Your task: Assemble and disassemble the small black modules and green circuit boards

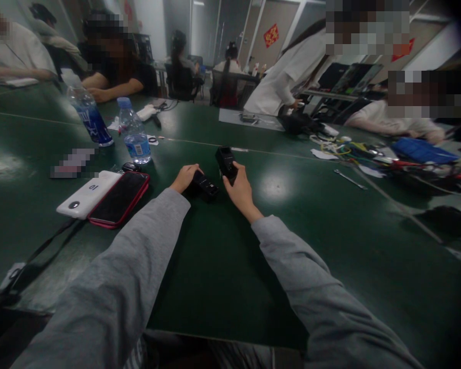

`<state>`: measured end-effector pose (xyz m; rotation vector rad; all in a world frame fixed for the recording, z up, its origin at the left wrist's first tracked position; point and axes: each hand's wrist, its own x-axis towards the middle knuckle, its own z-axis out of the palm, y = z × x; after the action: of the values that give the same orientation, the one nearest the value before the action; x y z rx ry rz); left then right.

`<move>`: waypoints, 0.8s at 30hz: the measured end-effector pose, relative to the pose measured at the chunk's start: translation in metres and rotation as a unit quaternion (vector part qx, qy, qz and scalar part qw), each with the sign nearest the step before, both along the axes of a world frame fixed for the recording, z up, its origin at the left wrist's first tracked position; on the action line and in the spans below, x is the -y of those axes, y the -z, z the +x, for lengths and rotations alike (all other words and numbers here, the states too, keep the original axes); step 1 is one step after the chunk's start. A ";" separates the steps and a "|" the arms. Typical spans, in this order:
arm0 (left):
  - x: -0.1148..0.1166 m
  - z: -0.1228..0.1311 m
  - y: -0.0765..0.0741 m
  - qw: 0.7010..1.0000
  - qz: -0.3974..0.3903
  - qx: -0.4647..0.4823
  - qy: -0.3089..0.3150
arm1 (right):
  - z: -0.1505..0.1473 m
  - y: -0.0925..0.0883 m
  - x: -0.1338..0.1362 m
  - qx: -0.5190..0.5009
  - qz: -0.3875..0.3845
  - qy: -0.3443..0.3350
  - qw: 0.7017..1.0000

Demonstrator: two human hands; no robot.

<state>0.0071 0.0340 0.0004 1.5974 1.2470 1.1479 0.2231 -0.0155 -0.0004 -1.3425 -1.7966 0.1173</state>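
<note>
In the head view, my left hand (185, 177) is closed on a small black box-shaped device (206, 186), which is low at the table surface. My right hand (240, 190) grips a second black box-shaped device (226, 159), tilted and a little farther from me. Small light marks show on both devices, but their exact kind is too small to tell. The two devices are close together with a narrow gap between them. My fingers partly cover each one.
On the left of the green table (223, 287) lie a red-cased phone (119, 200), a white power bank (90, 195) and two water bottles, one blue-capped (135, 136). A wrench (349, 179) and tangled cables (349, 148) lie at right. Several people sit or stand around.
</note>
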 end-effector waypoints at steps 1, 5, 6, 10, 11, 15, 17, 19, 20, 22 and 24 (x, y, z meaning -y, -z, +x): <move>0.001 0.000 -0.001 1.000 -0.002 -0.002 -0.004 | 0.000 0.000 0.000 0.000 -0.001 -0.001 1.000; 0.003 0.002 -0.003 1.000 0.000 0.004 -0.003 | 0.000 0.000 0.000 0.002 -0.002 0.003 1.000; 0.003 0.002 -0.003 1.000 0.003 0.006 -0.001 | 0.000 0.001 -0.001 0.004 -0.001 0.003 1.000; 0.002 0.001 -0.001 1.000 0.014 0.003 0.004 | 0.000 0.002 -0.002 0.003 0.012 -0.002 1.000; 0.001 0.001 -0.001 1.000 0.013 0.002 0.005 | 0.000 0.002 -0.002 0.003 0.013 -0.003 1.000; 0.001 0.001 -0.001 1.000 0.011 -0.003 0.003 | 0.001 0.002 -0.001 0.003 0.008 -0.004 1.000; 0.001 0.001 0.000 1.000 0.011 0.000 0.001 | 0.001 0.002 -0.001 0.002 0.011 -0.006 1.000; 0.000 0.000 0.000 1.000 0.015 0.003 0.004 | 0.001 0.003 -0.002 -0.002 0.013 -0.008 1.000; 0.000 0.000 0.001 1.000 0.019 0.003 0.006 | 0.001 0.003 -0.002 -0.003 0.012 -0.009 1.000; 0.000 0.000 0.001 1.000 0.025 -0.002 0.010 | 0.001 0.003 -0.002 -0.004 0.009 -0.006 1.000; 0.000 0.000 0.000 1.000 0.023 -0.012 0.009 | 0.001 0.003 -0.002 -0.003 0.009 -0.005 1.000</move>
<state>0.0067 0.0339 0.0005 1.6576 1.2262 1.1574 0.2237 -0.0130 -0.0037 -1.3188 -1.7960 0.1109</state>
